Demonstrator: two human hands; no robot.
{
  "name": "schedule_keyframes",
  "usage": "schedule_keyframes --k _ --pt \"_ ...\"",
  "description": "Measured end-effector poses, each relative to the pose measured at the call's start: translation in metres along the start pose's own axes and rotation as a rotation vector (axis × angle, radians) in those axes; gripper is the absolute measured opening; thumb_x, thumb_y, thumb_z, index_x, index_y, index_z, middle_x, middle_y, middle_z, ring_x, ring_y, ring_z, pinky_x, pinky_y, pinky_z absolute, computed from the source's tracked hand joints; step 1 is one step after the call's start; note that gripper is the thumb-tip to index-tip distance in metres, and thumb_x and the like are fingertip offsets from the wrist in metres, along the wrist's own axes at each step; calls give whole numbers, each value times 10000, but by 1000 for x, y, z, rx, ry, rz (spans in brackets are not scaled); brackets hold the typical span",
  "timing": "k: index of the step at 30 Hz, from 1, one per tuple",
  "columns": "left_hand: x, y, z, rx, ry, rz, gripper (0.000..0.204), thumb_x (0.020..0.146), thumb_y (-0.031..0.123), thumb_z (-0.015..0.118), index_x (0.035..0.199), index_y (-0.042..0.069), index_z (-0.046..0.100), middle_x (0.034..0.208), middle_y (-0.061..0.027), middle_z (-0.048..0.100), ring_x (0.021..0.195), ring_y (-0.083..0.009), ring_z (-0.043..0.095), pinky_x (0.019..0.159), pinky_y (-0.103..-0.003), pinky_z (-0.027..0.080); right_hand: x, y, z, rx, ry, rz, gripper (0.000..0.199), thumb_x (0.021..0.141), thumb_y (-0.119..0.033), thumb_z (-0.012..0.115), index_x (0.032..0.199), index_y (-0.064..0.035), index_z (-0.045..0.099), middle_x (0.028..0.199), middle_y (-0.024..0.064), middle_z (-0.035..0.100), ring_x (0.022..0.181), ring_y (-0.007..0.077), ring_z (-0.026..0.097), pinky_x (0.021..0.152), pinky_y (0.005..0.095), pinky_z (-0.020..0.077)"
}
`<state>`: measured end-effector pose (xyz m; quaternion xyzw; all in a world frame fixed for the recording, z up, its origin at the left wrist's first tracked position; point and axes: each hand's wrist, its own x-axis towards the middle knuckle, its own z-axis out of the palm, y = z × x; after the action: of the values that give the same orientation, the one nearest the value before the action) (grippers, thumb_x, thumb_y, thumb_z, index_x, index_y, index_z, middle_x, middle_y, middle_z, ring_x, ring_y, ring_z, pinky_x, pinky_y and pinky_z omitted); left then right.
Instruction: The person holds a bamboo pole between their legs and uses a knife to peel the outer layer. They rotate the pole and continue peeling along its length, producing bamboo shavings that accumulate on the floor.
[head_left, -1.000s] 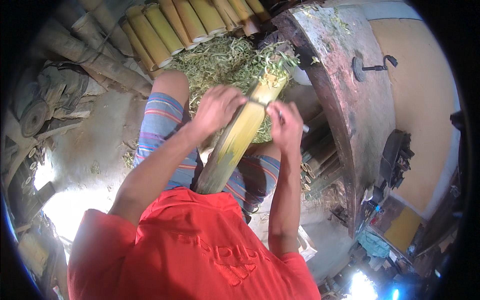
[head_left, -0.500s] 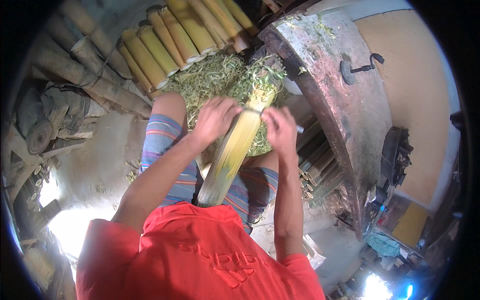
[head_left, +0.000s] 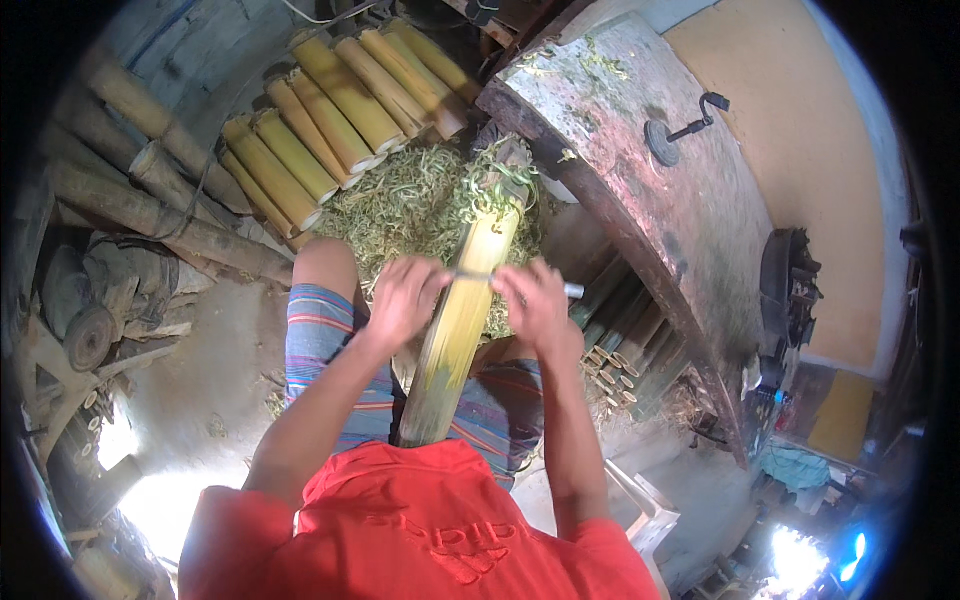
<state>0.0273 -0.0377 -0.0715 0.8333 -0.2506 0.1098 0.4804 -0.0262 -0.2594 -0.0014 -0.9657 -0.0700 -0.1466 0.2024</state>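
- A long bamboo pole (head_left: 458, 325) slants up the middle of the view, its lower end between the person's knees just above the red shirt (head_left: 420, 530), its upper end leaning away against a worn grey block (head_left: 640, 170).
- The pole's lower stretch is greenish and mottled; the upper stretch is pale yellow where the skin is off.
- Curly green shavings (head_left: 490, 185) cling to its top end.
- A thin blade (head_left: 500, 278) lies crosswise on the pole, about halfway up, with a pale handle end showing just beyond the right hand.
- The left hand (head_left: 400, 300) has its grip closed on the blade's left end, fingers curled, touching the pole's left side.
- The right hand (head_left: 535, 305) has its grip closed round the blade's right handle, just beside the pole's right edge.
- Both forearms come up from the lower edge, one on each side of the pole.
- The legs wear striped shorts (head_left: 320, 345); the left knee sits just left of the pole.
- A heap of green shavings (head_left: 400, 205) covers the floor beyond the knees, under and around the pole's upper part.
- Beyond that heap lies a row of peeled yellow bamboo lengths (head_left: 330, 110), side by side.
- To their left, rough brown unpeeled poles (head_left: 150, 200) lie stacked.
- A metal crank handle (head_left: 685, 128) rests on the grey block.
- Under the block, right of the right hand, short bamboo tubes (head_left: 610, 370) are stacked with their open ends showing.
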Motion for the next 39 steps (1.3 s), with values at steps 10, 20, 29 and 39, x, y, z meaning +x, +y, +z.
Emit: schedule_keyframes --k 10,20,29,39 --pt "71 -28 33 69 42 90 177 991 231 713 1024 58 701 987 -123 740 932 -335 674 855 -443 488 52 53 8 130 83 -46 263 945 -225 779 1144 -68 710 938 123 688 823 322 665 715 429 481" --pt "100 -37 36 107 -25 122 170 1003 227 702 1012 58 691 970 -132 735 906 -339 669 849 -466 475 68 73 15 105 44 -24 226 961 -235 780 1058 -43 710 919 139 683 827 339 660 744 436 499" --pt "94 -2 3 258 242 434 442 914 240 822 1286 83 644 1289 -172 625 1254 -359 573 1066 -529 444 52 77 37 544 297 180 187 1026 -185 718 1125 -27 702 868 68 646 749 194 601 674 313 474" --pt "137 14 29 158 -292 38 488 934 315 780 1321 82 596 1146 -227 671 1123 -415 663 951 -552 532 32 65 13 952 478 628 298 1092 -323 668 1191 -46 719 782 -81 543 671 22 439 600 206 350"
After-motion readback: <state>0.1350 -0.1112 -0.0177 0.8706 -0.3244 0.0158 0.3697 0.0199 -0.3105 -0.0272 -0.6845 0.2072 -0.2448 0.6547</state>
